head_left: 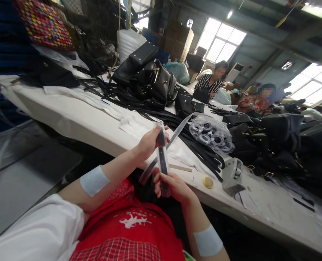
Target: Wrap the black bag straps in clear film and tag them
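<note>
I see the left hand [150,142] closed around the upper end of a black strap [162,161] that is wrapped in clear plastic, fingers curled tight on it; the right hand [173,186] grips the lower end, thumb on top and fingers folded beneath; the strap stands nearly upright between the two hands, above the lap and just at the near edge of the white counter [76,119]; a loose clear plastic strip [182,126] trails from the top of it up and to the right; just beyond lies a clear bag of metal rings [213,136] on a spread of black straps [196,150]; near the right hand sit a small yellow round piece [208,182] and a grey metal device [233,177]; black handbags [150,76] are heaped farther back; two people [213,80] sit at the far end.
</note>
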`<state>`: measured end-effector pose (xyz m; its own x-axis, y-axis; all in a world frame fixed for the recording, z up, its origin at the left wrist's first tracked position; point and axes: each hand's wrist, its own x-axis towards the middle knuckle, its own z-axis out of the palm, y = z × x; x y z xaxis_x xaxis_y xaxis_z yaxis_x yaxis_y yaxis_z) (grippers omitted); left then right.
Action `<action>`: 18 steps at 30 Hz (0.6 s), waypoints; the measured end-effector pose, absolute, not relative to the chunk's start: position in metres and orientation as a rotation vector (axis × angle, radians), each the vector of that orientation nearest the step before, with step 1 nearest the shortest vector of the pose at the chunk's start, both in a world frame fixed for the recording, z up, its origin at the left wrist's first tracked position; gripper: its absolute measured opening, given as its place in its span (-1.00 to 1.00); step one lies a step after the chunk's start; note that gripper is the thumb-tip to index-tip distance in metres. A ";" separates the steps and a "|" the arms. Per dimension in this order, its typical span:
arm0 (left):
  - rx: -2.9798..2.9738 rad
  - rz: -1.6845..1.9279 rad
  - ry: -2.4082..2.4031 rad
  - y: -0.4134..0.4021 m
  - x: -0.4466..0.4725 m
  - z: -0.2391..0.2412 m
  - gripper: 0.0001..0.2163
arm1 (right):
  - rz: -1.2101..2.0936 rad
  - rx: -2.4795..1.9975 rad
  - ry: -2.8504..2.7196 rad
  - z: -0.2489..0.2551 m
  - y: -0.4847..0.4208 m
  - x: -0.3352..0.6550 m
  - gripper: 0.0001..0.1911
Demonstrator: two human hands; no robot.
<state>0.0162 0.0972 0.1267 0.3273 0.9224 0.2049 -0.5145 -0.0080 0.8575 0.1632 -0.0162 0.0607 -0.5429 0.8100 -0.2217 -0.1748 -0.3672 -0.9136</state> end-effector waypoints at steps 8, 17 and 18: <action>2.562 0.869 0.678 0.063 0.017 0.070 -0.71 | 1.915 -0.680 -0.808 0.088 -0.023 0.175 -0.76; 1.960 0.400 0.868 0.051 0.016 0.061 -0.50 | 1.255 -0.912 -0.922 0.109 -0.029 0.204 -0.44; 1.764 0.317 0.823 0.048 0.014 0.059 -0.47 | 1.014 -1.017 -1.051 0.110 -0.030 0.208 -0.51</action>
<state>0.0144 0.0482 0.0586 0.7219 0.6671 -0.1838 0.3709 -0.1488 0.9167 0.2084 -0.0296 0.1099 0.1875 0.9648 0.1845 -0.1498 0.2137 -0.9653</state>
